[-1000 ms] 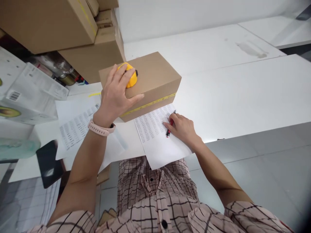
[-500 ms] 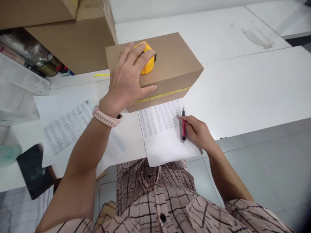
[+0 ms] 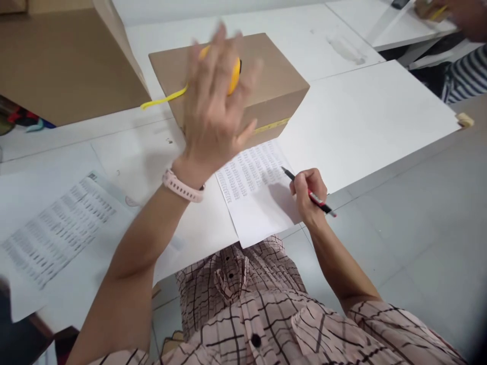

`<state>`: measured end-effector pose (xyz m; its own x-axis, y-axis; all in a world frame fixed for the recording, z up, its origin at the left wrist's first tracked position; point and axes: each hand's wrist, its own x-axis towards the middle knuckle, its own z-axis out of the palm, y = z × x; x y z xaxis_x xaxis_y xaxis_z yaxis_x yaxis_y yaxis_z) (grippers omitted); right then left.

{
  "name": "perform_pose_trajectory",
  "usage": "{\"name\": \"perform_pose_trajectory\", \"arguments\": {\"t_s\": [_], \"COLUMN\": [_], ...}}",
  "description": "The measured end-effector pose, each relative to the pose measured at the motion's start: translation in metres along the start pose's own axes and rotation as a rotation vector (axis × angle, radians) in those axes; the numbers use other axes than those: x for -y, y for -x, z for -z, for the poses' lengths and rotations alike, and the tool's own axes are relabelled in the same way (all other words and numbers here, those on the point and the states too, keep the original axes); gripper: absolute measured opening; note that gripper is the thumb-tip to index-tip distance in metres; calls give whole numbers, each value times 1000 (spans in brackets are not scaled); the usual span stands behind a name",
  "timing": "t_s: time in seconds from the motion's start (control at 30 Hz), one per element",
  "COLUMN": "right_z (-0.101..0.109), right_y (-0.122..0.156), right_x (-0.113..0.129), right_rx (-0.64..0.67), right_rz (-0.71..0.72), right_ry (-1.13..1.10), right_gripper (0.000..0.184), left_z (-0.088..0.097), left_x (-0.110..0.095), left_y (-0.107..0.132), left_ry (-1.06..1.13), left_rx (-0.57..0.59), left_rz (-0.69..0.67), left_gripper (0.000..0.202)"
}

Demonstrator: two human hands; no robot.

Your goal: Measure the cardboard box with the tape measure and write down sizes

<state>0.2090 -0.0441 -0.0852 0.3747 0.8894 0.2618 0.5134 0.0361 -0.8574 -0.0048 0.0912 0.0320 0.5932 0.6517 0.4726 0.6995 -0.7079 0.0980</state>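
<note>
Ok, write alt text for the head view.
Right hand holding a red-and-black pen, its tip over a printed sheet; the blurred left hand is spread over a yellow tape measure on a cardboard box. A second sheet lies further left.

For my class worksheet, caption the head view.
Right hand holds pen near printed sheet; blurred left hand partly hides yellow tape measure.

The left hand (image 3: 213, 109) is a blur — its spread fingers hide much of the yellow tape measure (image 3: 235, 76), and whether they touch it I can't tell. From here, the printed sheet's (image 3: 262, 213) figures are too small to read. A co-worker's hand (image 3: 470, 17) and the big cardboard carton (image 3: 61, 66) run out of view.
</note>
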Motion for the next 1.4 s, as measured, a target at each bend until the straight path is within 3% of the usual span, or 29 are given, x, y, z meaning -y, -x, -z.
{"name": "perform_pose_trajectory", "arguments": {"t_s": [0.07, 0.17, 0.27, 0.37, 0.5, 0.87, 1.4], "right_z": [-7, -17, -23, -28, -35, -45, -45], "right_y": [-3, -9, -11, -6, 1, 0, 2], "right_x": [5, 5, 4, 5, 10, 12, 12], "right_rx": [102, 301, 296, 286, 348, 335, 331], "right_rz": [-98, -185, -210, -163, -99, 23, 29], "right_ry": [-257, -457, -399, -307, -230, -59, -47], "right_gripper": [36, 45, 32, 30, 27, 32, 31], "left_z": [-13, -42, -69, -84, -86, -92, -87], "left_x": [-8, -11, -4, 4, 8, 9, 7], "left_y": [16, 39, 53, 57, 56, 60, 58], "left_ry": [188, 396, 426, 466, 492, 487, 486], "left_rx": [112, 402, 637, 757, 763, 750, 767], "left_rz": [-72, -50, -25, -53, -70, -76, -64], "left_gripper": [42, 43, 59, 69, 72, 71, 73]}}
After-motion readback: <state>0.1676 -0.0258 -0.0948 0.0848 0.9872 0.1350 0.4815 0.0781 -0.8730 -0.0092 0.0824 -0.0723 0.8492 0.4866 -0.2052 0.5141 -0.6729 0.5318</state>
